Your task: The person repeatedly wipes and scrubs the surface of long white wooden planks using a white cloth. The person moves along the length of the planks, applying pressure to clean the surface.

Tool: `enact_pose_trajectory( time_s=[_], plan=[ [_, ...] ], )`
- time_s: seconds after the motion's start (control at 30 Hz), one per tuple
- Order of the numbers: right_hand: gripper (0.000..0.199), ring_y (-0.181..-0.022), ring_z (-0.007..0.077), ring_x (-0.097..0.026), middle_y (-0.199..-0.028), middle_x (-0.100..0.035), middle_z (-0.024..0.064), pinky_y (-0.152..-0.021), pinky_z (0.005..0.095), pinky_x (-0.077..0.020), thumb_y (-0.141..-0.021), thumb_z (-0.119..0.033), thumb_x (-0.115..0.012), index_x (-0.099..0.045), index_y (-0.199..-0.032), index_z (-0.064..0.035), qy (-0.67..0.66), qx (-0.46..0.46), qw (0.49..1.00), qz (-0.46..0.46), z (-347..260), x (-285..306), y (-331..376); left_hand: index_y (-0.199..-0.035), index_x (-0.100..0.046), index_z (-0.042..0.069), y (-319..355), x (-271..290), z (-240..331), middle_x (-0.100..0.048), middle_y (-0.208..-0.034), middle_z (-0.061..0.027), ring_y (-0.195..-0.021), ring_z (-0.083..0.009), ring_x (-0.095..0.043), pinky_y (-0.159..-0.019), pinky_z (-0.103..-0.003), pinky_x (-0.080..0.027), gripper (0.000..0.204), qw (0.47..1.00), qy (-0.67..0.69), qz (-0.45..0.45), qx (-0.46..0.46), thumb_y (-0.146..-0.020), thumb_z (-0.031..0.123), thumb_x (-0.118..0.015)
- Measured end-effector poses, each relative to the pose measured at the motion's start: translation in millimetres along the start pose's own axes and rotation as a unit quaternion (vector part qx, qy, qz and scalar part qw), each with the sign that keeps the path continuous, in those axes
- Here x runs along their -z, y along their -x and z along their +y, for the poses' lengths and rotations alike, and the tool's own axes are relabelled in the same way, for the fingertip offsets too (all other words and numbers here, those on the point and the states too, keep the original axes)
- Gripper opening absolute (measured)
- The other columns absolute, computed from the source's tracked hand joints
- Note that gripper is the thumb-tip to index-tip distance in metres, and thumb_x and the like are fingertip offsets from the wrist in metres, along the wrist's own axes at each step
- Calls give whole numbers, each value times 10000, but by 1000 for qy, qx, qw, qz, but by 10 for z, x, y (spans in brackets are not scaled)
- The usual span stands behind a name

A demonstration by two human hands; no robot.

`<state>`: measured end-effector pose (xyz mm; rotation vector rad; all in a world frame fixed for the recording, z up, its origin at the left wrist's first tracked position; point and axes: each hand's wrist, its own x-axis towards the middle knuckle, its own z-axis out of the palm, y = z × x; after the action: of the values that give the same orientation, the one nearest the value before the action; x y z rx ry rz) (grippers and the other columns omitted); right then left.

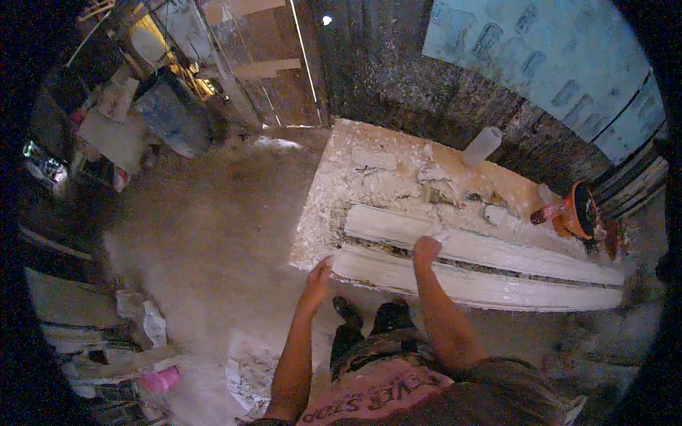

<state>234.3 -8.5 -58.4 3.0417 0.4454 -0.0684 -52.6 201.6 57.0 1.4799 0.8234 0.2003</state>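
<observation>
Working white strips point(497, 286) on the table point(322, 184) seems underway, next calling for steadiness. Right hand point(427, 250) looks curled, contents unclear; whether left hand point(318, 274) grips their left end, I cannot tell.

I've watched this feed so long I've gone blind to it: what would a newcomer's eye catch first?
First, the two long white strips lying side by side on the messy table, with the left hand by the nearer one's left end and the right hand at the gap between them. Then the pale blue panel at upper right, and the orange bucket toward the table's right end.
</observation>
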Motion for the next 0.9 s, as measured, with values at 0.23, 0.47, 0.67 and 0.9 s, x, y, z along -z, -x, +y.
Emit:
enact_pose_trajectory(
  time_s=[0.23,0.47,0.67,0.9],
  plan=[
    [214,-697,299,-680,-727,-715,57,-721,543,-474,-907,-331,-616,-761,-838,-190,72,21,993,86,-1062,-1339,-518,-1428,-606,87,-75,449,-285,-643,-1358,-105,-1274,-212,-568,-1094,-357,-421,463,993,42,42,101,-1051,353,-566],
    [193,-829,302,-651,-947,-687,105,-773,507,-492,-912,-157,-580,-675,-1076,-121,-137,136,924,329,-1608,-830,-255,-1385,-626,71,-754,398,139,-669,-1245,-49,-1158,-200,-603,-1039,-338,-444,439,998,22,62,4,-1015,308,-626],
    [255,-868,351,-637,-936,-672,159,-820,480,-488,-927,-90,-583,-636,-1174,-51,-400,214,884,109,-1221,426,-127,-1319,-666,58,-1527,-51,869,-690,-1240,-135,-1158,-289,-636,-1040,-404,-468,384,989,-125,42,-71,-991,258,-664],
    [254,-734,246,-574,-819,-635,181,-688,405,-482,-1003,-240,-643,-617,-998,13,-586,-7,810,3,-179,840,-345,-1219,-720,100,-3024,-914,725,-665,-1200,-166,-1155,-393,-601,-989,-467,-500,364,821,-489,68,-286,-914,298,-722]
  ],
)
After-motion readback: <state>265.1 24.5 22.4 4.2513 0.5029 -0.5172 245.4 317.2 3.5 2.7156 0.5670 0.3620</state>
